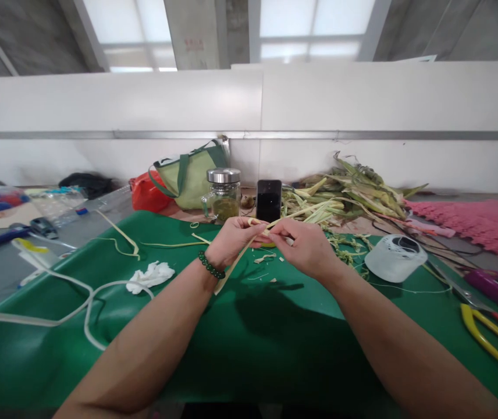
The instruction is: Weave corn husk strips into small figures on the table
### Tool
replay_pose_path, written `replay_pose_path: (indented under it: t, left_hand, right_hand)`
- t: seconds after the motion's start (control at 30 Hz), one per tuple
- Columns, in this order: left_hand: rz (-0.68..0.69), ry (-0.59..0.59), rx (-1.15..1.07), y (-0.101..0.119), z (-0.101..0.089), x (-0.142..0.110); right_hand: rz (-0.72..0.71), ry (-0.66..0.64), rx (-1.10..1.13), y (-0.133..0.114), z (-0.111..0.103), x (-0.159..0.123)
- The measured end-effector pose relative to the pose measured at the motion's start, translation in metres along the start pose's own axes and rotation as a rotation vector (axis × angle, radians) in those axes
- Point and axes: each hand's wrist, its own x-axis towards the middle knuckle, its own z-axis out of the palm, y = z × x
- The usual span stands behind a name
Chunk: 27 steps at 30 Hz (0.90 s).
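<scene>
My left hand (234, 240) and my right hand (303, 244) meet above the green mat, fingertips nearly touching. Both pinch pale corn husk strips (231, 274). One strip end hangs down past my left wrist, which wears a green bead bracelet. Other strips stretch from between the fingers toward the upper right. Exactly how the strips cross at the fingertips is too small to make out. Husk scraps (265, 258) lie on the mat below the hands. Behind them stand an upright black phone (269, 201) and a glass jar (223, 195) with a metal lid.
A heap of husks (362, 189) lies at the back right. To the right are a spool of white thread (395, 259), yellow-and-red-handled scissors (488, 331) and pink fabric (471, 224). White tissue (150, 276) and a white cable (89, 302) lie left; a green bag (192, 174) stands behind.
</scene>
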Motion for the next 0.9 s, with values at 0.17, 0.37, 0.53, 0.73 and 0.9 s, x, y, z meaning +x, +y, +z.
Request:
replay_pose_path:
  t: [0.17, 0.37, 0.53, 0.73, 0.9]
  left_hand:
    - [0.036, 0.081, -0.056, -0.006, -0.001, 0.006]
    - [0.104, 0.016, -0.137, -0.013, 0.008, 0.003]
    - [0.092, -0.017, -0.177, -0.012, 0.013, -0.002]
    - [0.047, -0.043, -0.17, -0.009, 0.011, -0.001]
    - [0.033, -0.01, -0.157, -0.009, 0.01, 0.0]
  right_hand:
    - [-0.259, 0.109, -0.326, -0.013, -0.002, -0.002]
    - [-0.381, 0.066, -0.455, -0.019, 0.006, -0.004]
    - [-0.377, 0.11, -0.448, -0.016, 0.011, -0.005]
    - [-0.394, 0.129, -0.474, -0.014, 0.016, -0.006]
    - [-0.355, 0.181, -0.421, -0.014, 0.019, -0.005]
